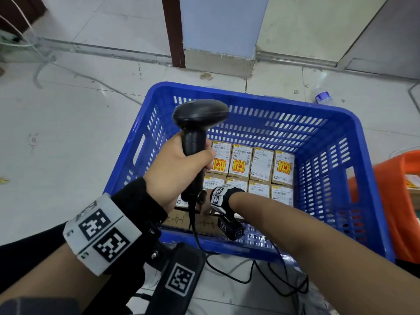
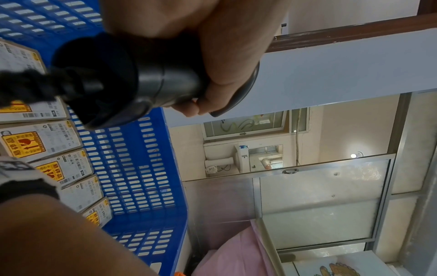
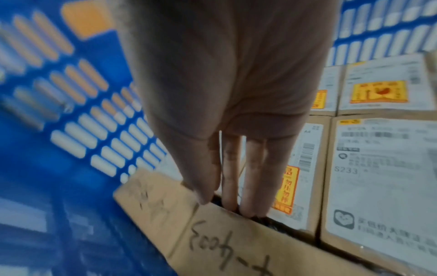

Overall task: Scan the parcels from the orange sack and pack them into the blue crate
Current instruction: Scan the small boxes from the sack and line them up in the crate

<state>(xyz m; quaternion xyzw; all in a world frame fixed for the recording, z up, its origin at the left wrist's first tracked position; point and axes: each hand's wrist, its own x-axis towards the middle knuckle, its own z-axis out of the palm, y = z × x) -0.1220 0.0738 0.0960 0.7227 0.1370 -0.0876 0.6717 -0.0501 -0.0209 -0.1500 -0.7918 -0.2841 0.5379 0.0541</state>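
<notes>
The blue crate (image 1: 250,96) stands on the floor with labelled cardboard parcels (image 1: 261,162) packed in rows on its bottom. Above its left side my left hand (image 1: 179,164) grips the handle of a black barcode scanner (image 1: 200,114); the left wrist view shows the scanner (image 2: 141,78) from its butt end. My right hand (image 1: 205,209) reaches down inside the near wall. In the right wrist view, this right hand (image 3: 220,203) pinches the top edge of a handwritten cardboard parcel (image 3: 236,242), thumb in front, fingers behind. That parcel leans between the crate wall (image 3: 71,149) and the packed rows (image 3: 378,168).
The orange sack (image 1: 400,201) lies just right of the crate, with a parcel showing in its mouth. A plastic bottle (image 1: 323,97) lies on the floor behind the crate. Black cable (image 1: 250,276) loops on the tiles at the crate's near side. A pillar stands behind.
</notes>
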